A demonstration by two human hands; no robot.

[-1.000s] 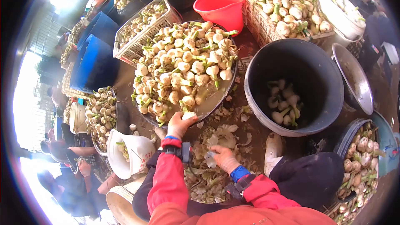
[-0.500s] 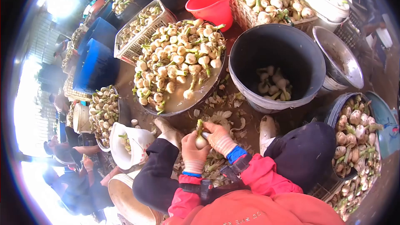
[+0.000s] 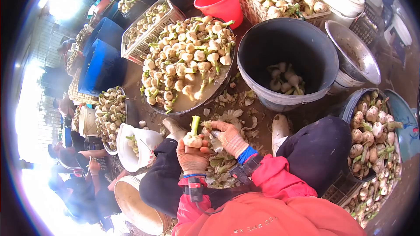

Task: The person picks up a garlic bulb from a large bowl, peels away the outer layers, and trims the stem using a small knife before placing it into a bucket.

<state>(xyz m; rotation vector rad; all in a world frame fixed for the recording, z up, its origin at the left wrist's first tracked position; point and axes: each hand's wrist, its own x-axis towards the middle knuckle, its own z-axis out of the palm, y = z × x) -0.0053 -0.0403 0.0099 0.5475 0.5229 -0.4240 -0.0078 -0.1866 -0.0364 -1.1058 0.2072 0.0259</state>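
In my left hand (image 3: 192, 159) is a garlic bulb (image 3: 193, 139), its short green stem pointing up. The fingers cup it from below. My right hand (image 3: 232, 140), just to the right and apart from the bulb, is closed on a small knife (image 3: 215, 133) of which only a bit of grey metal shows. A scrap of brownish peel (image 3: 206, 125) is at its fingertips. Both hands wear pale gloves with some fingertips bare. Beneath them lies a heap of peelings (image 3: 221, 166). Ahead stands a wide tub (image 3: 217, 92) of garlic in cloudy water.
A deep dark bucket (image 3: 286, 98) with some bulbs inside stands ahead right, beside a tilted metal basin (image 3: 372, 72). A red bucket (image 3: 218, 2) is behind the tub. Unpeeled garlic (image 3: 372, 126) fills a bucket at right. A white bucket (image 3: 151, 140) tips at left. Other people sit far left.
My hands have moved apart. My left hand has turned palm up with the garlic bulb, now raised and more exposed. My right hand has drawn away with peel at its fingertips.
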